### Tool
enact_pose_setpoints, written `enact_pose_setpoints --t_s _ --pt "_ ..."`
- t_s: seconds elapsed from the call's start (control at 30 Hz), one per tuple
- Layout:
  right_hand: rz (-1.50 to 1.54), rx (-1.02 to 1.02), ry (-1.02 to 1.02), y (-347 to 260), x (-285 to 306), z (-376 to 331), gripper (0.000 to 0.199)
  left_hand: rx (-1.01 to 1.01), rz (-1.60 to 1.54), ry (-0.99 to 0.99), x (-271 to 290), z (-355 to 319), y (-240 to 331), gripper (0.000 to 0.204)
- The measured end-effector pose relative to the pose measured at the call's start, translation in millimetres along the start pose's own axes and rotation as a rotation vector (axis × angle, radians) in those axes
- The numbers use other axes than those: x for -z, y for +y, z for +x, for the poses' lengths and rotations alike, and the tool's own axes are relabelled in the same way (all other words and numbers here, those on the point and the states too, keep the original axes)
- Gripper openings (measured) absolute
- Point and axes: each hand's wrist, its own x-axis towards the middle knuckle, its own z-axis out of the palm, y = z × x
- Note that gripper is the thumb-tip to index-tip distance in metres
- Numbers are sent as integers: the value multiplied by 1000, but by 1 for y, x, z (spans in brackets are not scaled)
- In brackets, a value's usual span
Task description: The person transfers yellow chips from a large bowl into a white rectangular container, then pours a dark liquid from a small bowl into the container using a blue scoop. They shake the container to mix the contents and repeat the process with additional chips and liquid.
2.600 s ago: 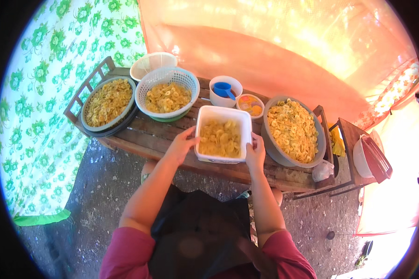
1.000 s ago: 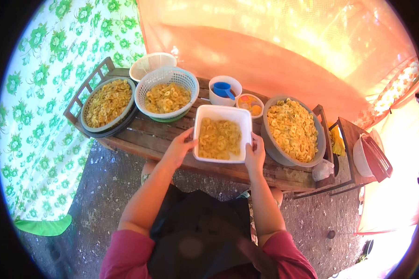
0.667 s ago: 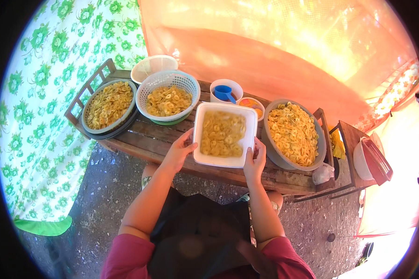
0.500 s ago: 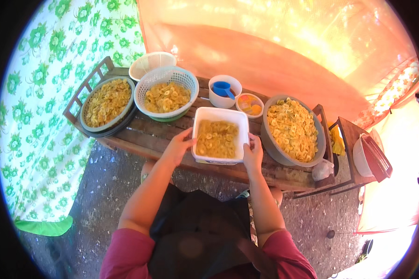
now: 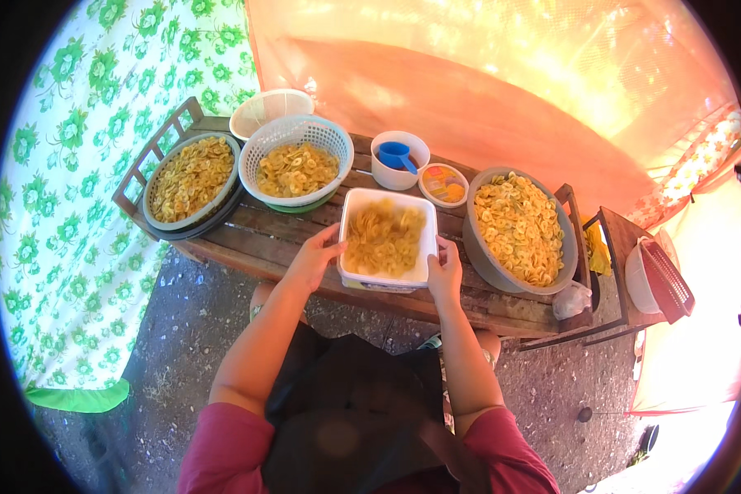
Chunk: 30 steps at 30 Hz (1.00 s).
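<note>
2 hands clamp white rectangular tub of yellow chips, near edge of wooden bench. Left hand grips left wall, right hand right wall; both equally near. Tub's long axis runs away from person. Beyond: white basket, grey basin, cup with blue scoop.

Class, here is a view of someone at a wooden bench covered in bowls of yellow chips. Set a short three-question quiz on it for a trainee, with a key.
1. True or false: both hands grip the white rectangular tub.
2. What lies in the small white cup?
A. a blue scoop
B. a red spoon
C. a knife
3. Which container stands just right of the tub?

Key:
1. True: the left hand and right hand hold its sides.
2. A
3. The grey bowl of chips.
</note>
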Motion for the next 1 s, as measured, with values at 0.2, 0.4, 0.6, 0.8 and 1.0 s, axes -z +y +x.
enact_pose_setpoints --t_s 0.2,0.4,0.6,0.8,1.0 --pt "49 139 70 5 -2 -1 36 -2 -17 -10 1 -4 0 55" --pt "183 425 190 8 -4 -2 36 -90 -35 -9 0 -3 1 52" --pt "103 209 118 4 -2 3 37 -66 -21 6 1 -2 0 53" --pt "42 120 54 4 -2 3 35 27 20 14 3 1 -5 57" --pt "6 190 83 9 -2 4 35 24 27 -16 3 4 -3 58"
